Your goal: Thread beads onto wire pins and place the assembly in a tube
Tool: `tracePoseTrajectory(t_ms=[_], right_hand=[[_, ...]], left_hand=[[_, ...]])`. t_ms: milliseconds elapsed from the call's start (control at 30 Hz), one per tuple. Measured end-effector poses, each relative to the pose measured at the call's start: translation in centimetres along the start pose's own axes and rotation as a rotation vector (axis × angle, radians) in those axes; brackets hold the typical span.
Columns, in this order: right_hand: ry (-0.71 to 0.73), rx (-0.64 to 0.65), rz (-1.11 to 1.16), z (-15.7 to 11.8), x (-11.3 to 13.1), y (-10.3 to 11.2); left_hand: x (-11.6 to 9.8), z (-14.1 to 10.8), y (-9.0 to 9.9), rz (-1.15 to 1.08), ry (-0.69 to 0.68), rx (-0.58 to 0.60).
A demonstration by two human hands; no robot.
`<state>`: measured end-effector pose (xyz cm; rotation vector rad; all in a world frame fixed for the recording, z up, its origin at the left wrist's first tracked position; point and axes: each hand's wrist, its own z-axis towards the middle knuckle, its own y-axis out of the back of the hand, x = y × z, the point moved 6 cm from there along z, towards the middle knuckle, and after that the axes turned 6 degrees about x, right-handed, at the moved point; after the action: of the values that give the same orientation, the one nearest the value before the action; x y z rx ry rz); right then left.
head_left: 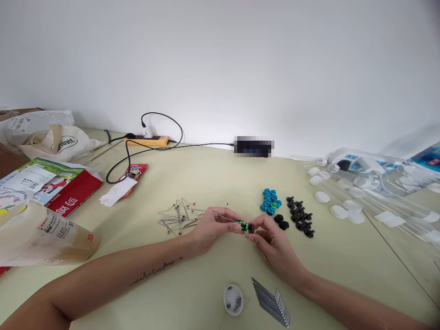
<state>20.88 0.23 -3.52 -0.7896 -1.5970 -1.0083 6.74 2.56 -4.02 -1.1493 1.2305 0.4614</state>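
My left hand (220, 224) pinches a small green part (242, 225) near the centre of the table, with thin wires running back over its fingers. My right hand (270, 238) grips a small black part (250, 228) against the right end of the green one. Blue round pieces (269, 201) lie in a cluster beyond my right hand, a green one among them. To their right are several black pieces (300, 215), and two black round ones (281, 221) sit closer to my fingers. Thin metal wire pieces (178, 217) are scattered left of my left hand.
A white cup (233, 300) of small metal parts and a row of metal rods (271, 302) lie near the front. White caps (347, 211) and clear plastic are right. A drink cup (51, 233), bags and power strip (146, 140) are left.
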Motion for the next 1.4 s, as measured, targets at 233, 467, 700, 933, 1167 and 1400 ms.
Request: tracePoseTrajectory(t_ms=[233, 467, 700, 933, 1167, 1400], right_hand=[[0.009, -0.044, -0.003, -0.1, 0.2, 0.3], [0.012, -0.063, 0.0, -0.2, 0.2, 0.4], [0.021, -0.068, -0.018, -0.2, -0.2, 0.5], [0.062, -0.101, -0.004, -0.2, -0.2, 0.6], [0.034, -0.075, -0.008, -0.1, 0.0, 0.5], [0.027, -0.071, -0.01, -0.1, 0.0, 0.5]], left_hand=[[-0.1, -0.1, -0.2, -0.005, 0.013, 0.01], [-0.1, -0.1, -0.2, -0.028, 0.008, 0.012], [-0.5, -0.1, -0.5, -0.082, -0.001, 0.034], [-0.3, -0.2, -1.1, -0.066, 0.028, 0.107], [0.3, -0.1, -0.5, 0.011, 0.042, 0.052], [0.2, -0.1, -0.5, -0.027, 0.043, 0.068]])
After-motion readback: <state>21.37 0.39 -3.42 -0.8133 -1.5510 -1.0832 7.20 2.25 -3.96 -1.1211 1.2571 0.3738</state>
